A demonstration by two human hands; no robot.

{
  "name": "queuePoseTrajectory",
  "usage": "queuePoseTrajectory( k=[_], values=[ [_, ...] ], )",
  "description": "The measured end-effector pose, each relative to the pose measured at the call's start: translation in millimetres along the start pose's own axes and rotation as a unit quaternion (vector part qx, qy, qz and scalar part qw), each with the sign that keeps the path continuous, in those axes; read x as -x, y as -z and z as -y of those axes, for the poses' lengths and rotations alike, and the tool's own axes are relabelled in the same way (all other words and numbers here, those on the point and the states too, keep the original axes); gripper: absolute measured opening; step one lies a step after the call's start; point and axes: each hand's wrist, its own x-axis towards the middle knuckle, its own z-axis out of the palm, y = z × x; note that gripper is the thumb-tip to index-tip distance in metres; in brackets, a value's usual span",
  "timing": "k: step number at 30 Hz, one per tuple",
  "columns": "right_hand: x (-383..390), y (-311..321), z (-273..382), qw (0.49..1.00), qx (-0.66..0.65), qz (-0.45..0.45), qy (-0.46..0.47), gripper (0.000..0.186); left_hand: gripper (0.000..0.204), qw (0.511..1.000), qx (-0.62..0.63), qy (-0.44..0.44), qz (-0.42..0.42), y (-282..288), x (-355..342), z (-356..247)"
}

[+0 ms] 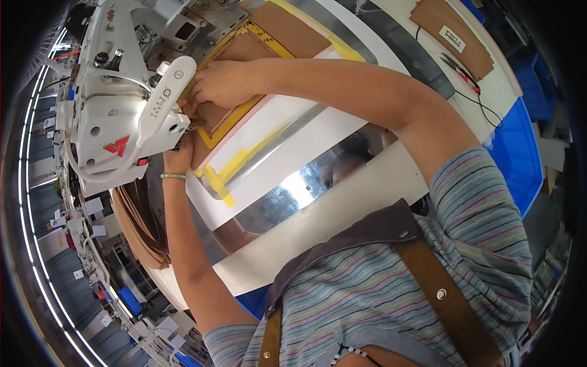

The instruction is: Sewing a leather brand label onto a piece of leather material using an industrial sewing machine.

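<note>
Nearest, our grey-blue shirt with thin coloured stripes (342,287) is showing around a dark grey apron flap (361,229). Just beyond, a pale cream tabletop (394,171) is carrying a mirror-bright metal plate (299,192). At the left, a bundle of flat brown pieces (143,229) is hanging near its edge. Farther in, a yellow rectangular frame (235,122) is surrounding a flat brown panel (214,116) beside a bulky white machine head (113,131). Our left hand (178,154) is sitting just beside the frame's near corner, partly behind that head; its fingers are hiding, so we cannot tell how they stand. Our right hand (225,84) is resting across the panel, fingers bending toward the machine; we cannot tell whether their tips are clamping anything. Toward the far right, red-and-black-handled snips (463,74) are lying near a stack of brown sheets (443,24).
</note>
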Motion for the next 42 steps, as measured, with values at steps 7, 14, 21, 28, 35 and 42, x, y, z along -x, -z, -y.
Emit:
queuePoseTrajectory(
  k=[7, 14, 21, 28, 35, 42],
  values=[
    [13.6, 9.2, 6.9, 0.997, -0.031, 0.065, 0.011, 0.041, 0.031, 0.941, 0.323, 0.037, -0.093, 2.4, 16.2, -19.3],
    [30.7, 13.7, 18.9, 0.997, -0.045, 0.042, 0.045, 0.04, 0.032, 0.98, 0.172, 0.066, -0.073, 28.7, 32.1, -41.9],
    [44.2, 19.3, 35.8, 0.996, -0.061, 0.035, 0.059, 0.039, 0.031, 0.971, 0.209, 0.053, -0.105, 42.4, 47.5, -76.1],
    [55.1, 16.3, 47.9, 0.996, -0.044, 0.025, 0.069, 0.038, 0.033, 0.977, 0.197, 0.047, -0.069, 52.8, 66.8, -87.5],
    [68.9, 57.3, 37.4, 0.999, -0.017, 0.046, 0.024, 0.038, 0.027, 0.98, 0.177, 0.026, -0.089, 58.8, 72.6, -113.8],
    [149.4, 79.1, 23.8, 0.978, 0.2, 0.047, -0.037, 0.037, 0.031, 0.989, 0.108, -0.058, -0.078, 62.5, 62.2, -151.8]
  ],
)
